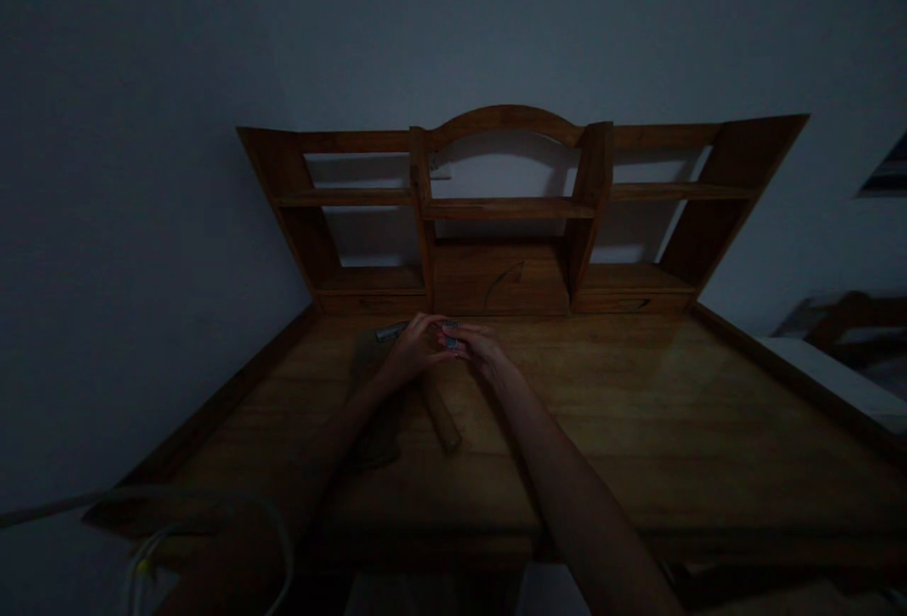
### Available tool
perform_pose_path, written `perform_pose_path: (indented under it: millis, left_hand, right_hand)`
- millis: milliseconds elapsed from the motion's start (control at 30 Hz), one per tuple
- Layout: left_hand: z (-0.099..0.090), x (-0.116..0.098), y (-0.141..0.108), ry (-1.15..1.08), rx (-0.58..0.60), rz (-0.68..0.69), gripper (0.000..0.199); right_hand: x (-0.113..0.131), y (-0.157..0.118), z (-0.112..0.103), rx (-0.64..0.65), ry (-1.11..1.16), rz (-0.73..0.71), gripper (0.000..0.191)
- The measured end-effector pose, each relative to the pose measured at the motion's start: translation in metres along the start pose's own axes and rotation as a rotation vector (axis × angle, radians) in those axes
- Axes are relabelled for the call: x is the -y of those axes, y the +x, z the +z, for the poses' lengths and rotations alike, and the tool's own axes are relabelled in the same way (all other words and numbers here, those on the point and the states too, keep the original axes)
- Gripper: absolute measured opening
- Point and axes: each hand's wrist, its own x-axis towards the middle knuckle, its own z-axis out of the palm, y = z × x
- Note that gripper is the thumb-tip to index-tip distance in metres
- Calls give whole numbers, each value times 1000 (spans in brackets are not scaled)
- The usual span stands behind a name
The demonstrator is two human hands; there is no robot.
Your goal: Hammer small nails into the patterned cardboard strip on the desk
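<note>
Currently, the small ribbed object point(452, 337) is suspended above the rear half of the desk point(602, 408), between the two hands. The right hand point(482, 347) has its fingers and thumb drawn in around the object from one side. The left hand point(419, 342) meets it from the other side with fingers curled; whether these fingertips grip or only rest against it cannot be told (the dim light hides the contact).

Judged by this posture, the step in hand is close two-handed manipulation of the object. The next move appears to call for a firm pinch by the right hand, with small, controlled finger adjustments by the left.

Below the left hand, a wooden handle point(440, 416) lies obliquely on the desk. A metal piece point(389, 333) lies beyond and to the left; the left hand and forearm obscure any join between the two. Maintain clearance from both when lowering the wrists.

Farther out, a wooden hutch point(508, 209) stands along the desk's rear edge. A pale cable point(156, 490) loops across the lower left foreground.
</note>
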Motion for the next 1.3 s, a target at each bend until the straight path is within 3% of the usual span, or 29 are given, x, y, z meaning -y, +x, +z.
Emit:
perform_pose_path:
  millis: [867, 1200, 1300]
  left_hand:
    - [-5, 2, -1, 67, -28, 63, 50]
    - [1, 1, -2, 68, 18, 53, 64]
    - [2, 1, -2, 72, 28, 52, 61]
  right_hand:
    - [-1, 1, -8, 108, -14, 39, 25]
    - [-4, 1, -2, 101, -21, 10, 27]
    - [-6, 2, 1, 103, -21, 8, 26]
